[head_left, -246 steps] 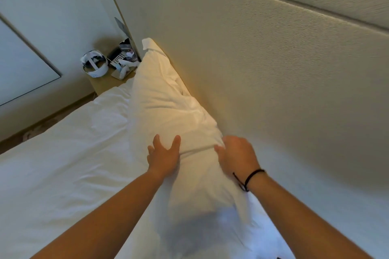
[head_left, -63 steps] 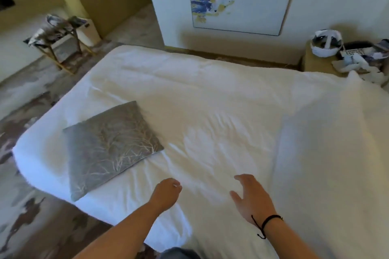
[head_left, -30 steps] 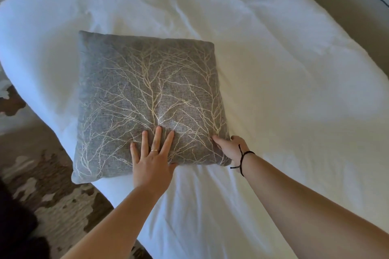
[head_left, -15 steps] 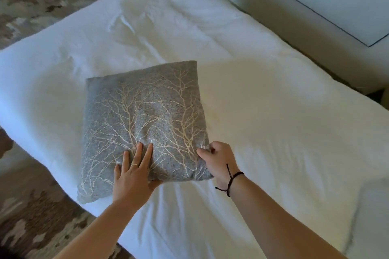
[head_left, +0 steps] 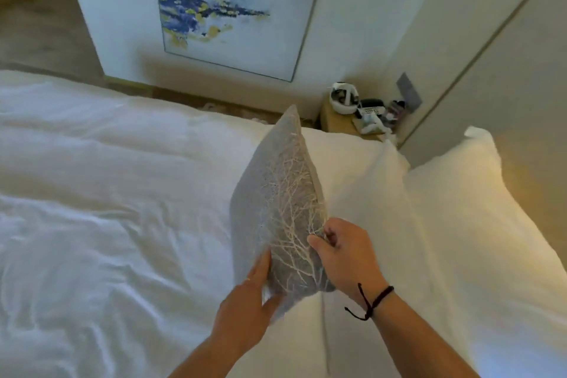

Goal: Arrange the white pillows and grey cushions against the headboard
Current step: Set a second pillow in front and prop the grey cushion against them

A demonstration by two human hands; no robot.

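at center frame, you're holding the cushion on edge beside a pillow; your left hand is gripping its 6 o'clock corner, your right hand pinching its 3 o'clock edge.

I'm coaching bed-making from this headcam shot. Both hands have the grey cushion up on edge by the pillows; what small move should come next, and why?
Probably tip the grey branch-patterned fabric cushion to the right until it leans on the front white pillow. It stands on edge, gripped by the left hand and right hand, with both white pillows, including the rear white pillow, already between it and the beige padded headboard.
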